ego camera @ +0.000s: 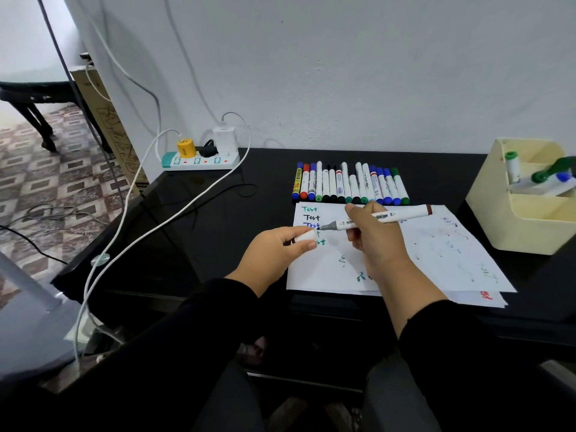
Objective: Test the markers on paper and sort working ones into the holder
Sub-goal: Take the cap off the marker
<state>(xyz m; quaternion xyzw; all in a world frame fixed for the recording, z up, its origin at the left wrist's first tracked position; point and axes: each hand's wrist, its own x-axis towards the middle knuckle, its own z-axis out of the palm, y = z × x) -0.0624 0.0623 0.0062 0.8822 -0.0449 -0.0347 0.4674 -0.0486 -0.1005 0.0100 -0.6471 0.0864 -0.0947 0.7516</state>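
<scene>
Cabling runs along the far left: a white power strip [201,159] lies at the far-left corner of the black table [193,219], carrying a yellow plug, a black plug and a white charger, with a white cable [146,235] trailing toward the near edge.

Left hand [274,251]: fingers and thumb pinch a white marker cap [304,236] just over the left edge of the paper [436,254]. The cap is separated from the marker.

Right hand [372,235]: fingers are curled round the barrel of a white marker [383,218], which is held nearly level above the sheet. The exposed grey tip points left, close to the cap and to a column of "Test" words written in green, black and blue. The brown-ended rear of the marker points right. Whether the tip touches the sheet cannot be told.

A second sheet lies under the top one, visible at the near-right corner.

Beyond the far edge of the paper, a row of capped markers [349,183] lies side by side.

At the far right stands a cream holder [498,219], containing several markers with green and blue caps [544,179].
</scene>
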